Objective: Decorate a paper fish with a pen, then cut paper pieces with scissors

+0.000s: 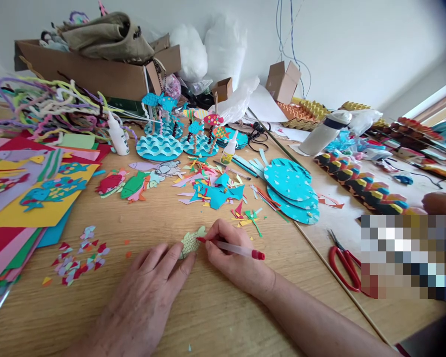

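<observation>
Our left hand (pixel 144 282): bare, wide back, wrinkly knuckles | our right hand (pixel 236 253): bare | our right forearm (pixel 312 307): bare, smooth

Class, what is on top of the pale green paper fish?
The left hand overlaps one side, a red pen the other. Scale-like lines show. Whatever they cover is hidden.

There are two small white bottles (pixel 118 135), one red pen (pixel 238 249) and one pair of scissors (pixel 347 261).

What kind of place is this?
Probably a craft workspace: cut paper fish, glue bottles and red-handled scissors share a wooden table, where the right hand holds a red-capped pen on a pale green fish.
</observation>
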A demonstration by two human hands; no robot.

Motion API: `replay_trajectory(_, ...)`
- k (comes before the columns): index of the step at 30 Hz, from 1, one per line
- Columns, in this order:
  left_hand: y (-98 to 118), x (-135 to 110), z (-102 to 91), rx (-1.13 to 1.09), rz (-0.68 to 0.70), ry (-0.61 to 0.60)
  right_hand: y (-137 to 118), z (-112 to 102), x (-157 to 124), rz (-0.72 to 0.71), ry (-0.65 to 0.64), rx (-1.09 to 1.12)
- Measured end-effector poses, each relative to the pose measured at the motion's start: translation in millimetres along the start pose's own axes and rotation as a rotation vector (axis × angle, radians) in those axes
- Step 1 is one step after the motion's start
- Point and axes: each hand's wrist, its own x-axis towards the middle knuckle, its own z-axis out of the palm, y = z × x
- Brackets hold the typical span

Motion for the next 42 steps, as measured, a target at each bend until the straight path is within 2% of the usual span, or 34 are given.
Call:
replay_trajectory(14, -1.8, -1.8, 1.3, 0.009, 0.005, 0.01, -0.4, -1.0, -0.6, 0.008, -0.028, 0.04)
replay_trajectory(20, -1.3, -3.3, 2.3, 0.009, 0.004, 0.002, 1.5, -1.7, -0.7, 0.085, -0.005, 0.076)
replay_trajectory(42, -1.3, -2.1, -0.3, 0.0, 0.002, -0.013, -2.0, -2.2, 1.6, 0.094, -0.022, -0.033)
